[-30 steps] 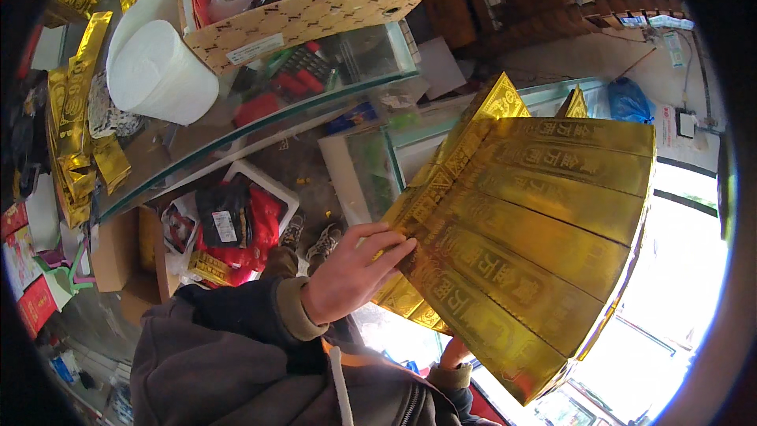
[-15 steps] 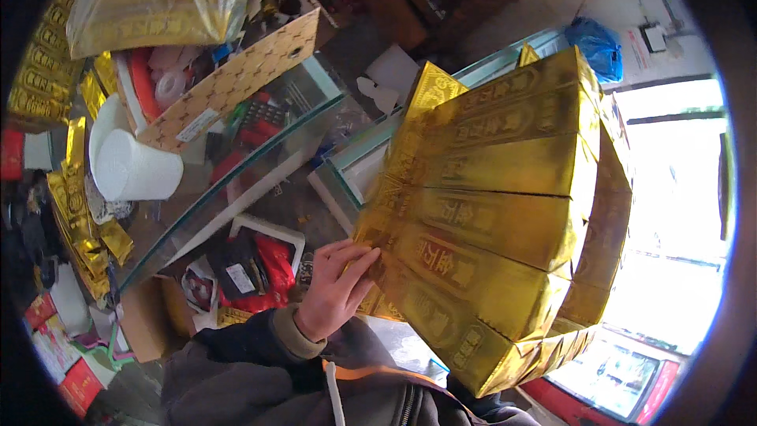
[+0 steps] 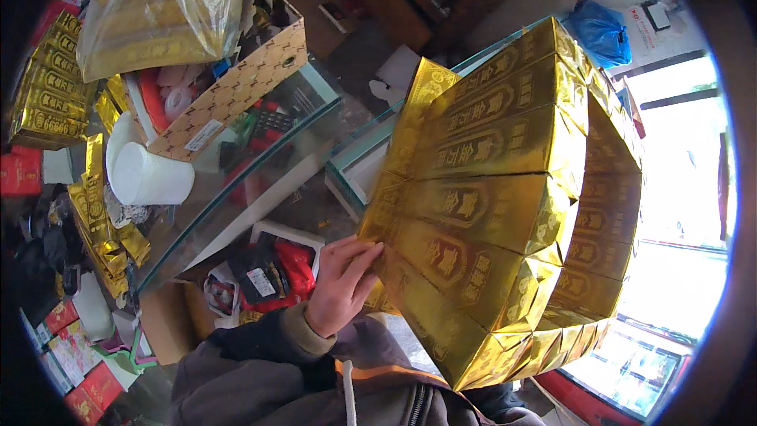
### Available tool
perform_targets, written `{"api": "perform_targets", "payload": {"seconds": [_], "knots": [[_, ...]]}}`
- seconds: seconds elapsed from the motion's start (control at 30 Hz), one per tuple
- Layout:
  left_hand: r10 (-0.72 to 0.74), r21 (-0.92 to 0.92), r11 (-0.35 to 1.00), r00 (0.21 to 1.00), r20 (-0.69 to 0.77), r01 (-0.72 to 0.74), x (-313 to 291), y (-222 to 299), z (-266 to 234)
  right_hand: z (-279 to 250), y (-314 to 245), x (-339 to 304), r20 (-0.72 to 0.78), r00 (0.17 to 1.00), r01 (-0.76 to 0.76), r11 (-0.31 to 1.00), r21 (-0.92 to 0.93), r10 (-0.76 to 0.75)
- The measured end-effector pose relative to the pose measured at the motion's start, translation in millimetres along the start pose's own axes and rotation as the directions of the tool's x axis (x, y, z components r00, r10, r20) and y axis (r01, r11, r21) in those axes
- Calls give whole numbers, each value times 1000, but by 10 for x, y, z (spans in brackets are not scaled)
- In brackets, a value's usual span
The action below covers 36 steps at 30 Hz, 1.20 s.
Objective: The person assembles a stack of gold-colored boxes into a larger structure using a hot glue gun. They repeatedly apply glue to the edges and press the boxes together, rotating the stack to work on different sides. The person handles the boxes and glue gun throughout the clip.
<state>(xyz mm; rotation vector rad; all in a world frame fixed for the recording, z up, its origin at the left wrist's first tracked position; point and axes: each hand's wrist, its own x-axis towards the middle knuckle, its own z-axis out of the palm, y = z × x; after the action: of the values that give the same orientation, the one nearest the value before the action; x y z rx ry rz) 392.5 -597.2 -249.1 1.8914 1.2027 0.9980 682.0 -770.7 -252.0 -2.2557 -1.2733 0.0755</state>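
Observation:
A large ring-shaped piece of joined gold foil paper panels (image 3: 465, 197) fills the middle and right, tilted before my chest. Its panels carry printed emblems, and the folded ends form a hollow opening on the right. My left hand (image 3: 341, 278) is closed at its lower left edge, with thumb and fingers pinching the gold paper there. My right hand is hidden behind the piece; only a bit of dark sleeve (image 3: 505, 401) shows below it.
A glass counter (image 3: 236, 181) runs across the left. On it stand a patterned open box (image 3: 229, 99), a plastic bag of gold paper (image 3: 162, 20), a white roll (image 3: 154, 173) and gold strips (image 3: 95, 213). A blue bag (image 3: 601, 35) hangs back right; a cardboard box (image 3: 169, 319) stands below.
The gold piece has turned slightly, showing more of its opening and emblems. My left hand keeps its pinch on the edge. The surroundings have shifted a little in view.

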Motion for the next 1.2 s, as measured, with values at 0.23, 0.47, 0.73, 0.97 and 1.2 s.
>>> {"api": "perform_targets", "payload": {"seconds": [0.23, 0.47, 0.73, 0.97, 1.2], "knots": [[0, -12, 1000, 1000, -26, -1, -22, -15, 26, 13, 64, -13, 13, 1000, 15, 1000, 2, -15], [-11, -63, 998, 999, -46, 8, -20, -28, 45, 48, 123, 41, 29, 999, 33, 999, -7, -33], [-7, -99, 995, 999, -42, 3, -24, -35, 47, 22, 225, 77, 38, 998, 52, 999, -17, -51], [-16, -114, 993, 998, -60, 9, -34, -46, 76, 9, 320, 150, 53, 995, 82, 996, -15, -82], [-19, -131, 991, 998, -57, 11, -37, -41, 76, 36, 376, 201, 63, 994, 96, 995, -28, -94]]}}
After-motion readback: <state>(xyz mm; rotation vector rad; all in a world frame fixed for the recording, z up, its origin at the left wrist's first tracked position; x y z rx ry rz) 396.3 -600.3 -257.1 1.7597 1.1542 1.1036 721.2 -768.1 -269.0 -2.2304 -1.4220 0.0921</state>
